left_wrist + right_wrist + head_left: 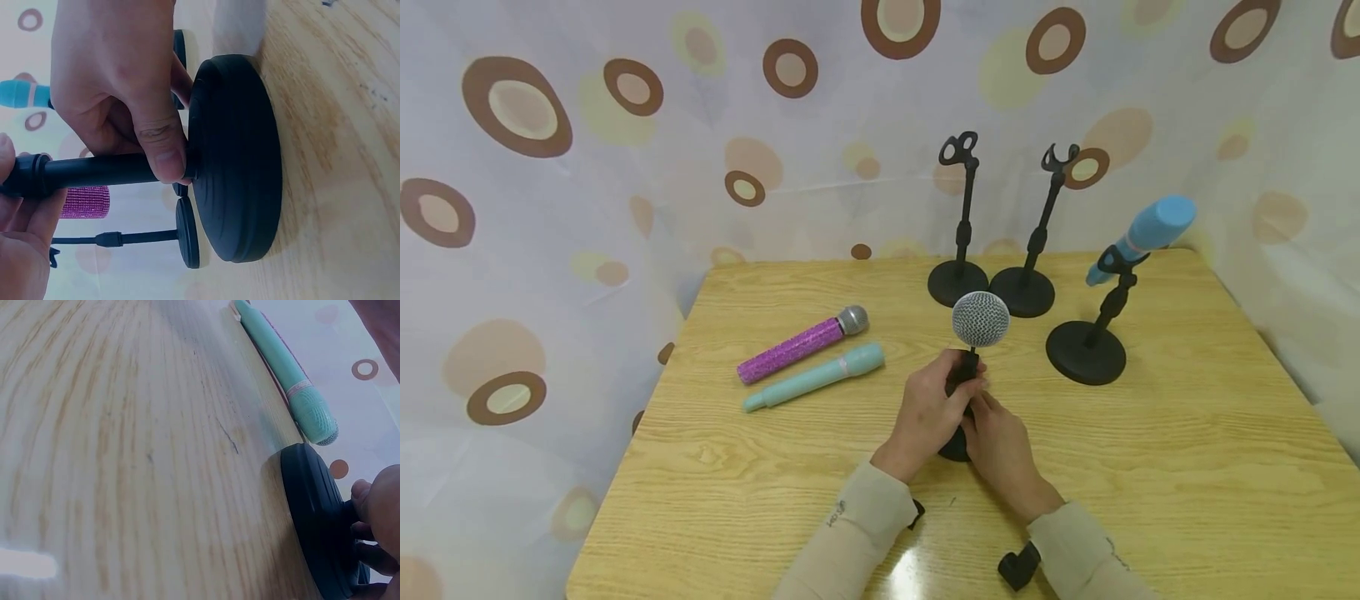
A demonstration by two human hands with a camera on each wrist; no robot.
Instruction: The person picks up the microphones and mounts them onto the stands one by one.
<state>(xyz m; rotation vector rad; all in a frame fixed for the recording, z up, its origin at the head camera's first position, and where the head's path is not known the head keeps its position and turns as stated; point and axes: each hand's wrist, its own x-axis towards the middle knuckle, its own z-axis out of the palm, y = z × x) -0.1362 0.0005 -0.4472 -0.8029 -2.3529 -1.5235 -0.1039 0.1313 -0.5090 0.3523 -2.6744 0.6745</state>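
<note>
Where a wooden table (700,500) spreads, one black stand (955,447) is gripped

It is near the table's middle. Rear-left stand (957,285) and rear-right stand (1024,292) sit close together; third stand (1086,354) sits to the right. Left hand (929,410) curls its fingers round the upper pole (103,170); right hand (1002,438) pinches just above the base (237,159). Purple microphone (792,347) and mint microphone (816,378) lie side by side at left. Blue microphone (1157,223) tilts atop the third stand. Silver microphone head (981,319) tops the held stand.

Fingers (159,134) partly hide the black stand pole (100,170).
</note>
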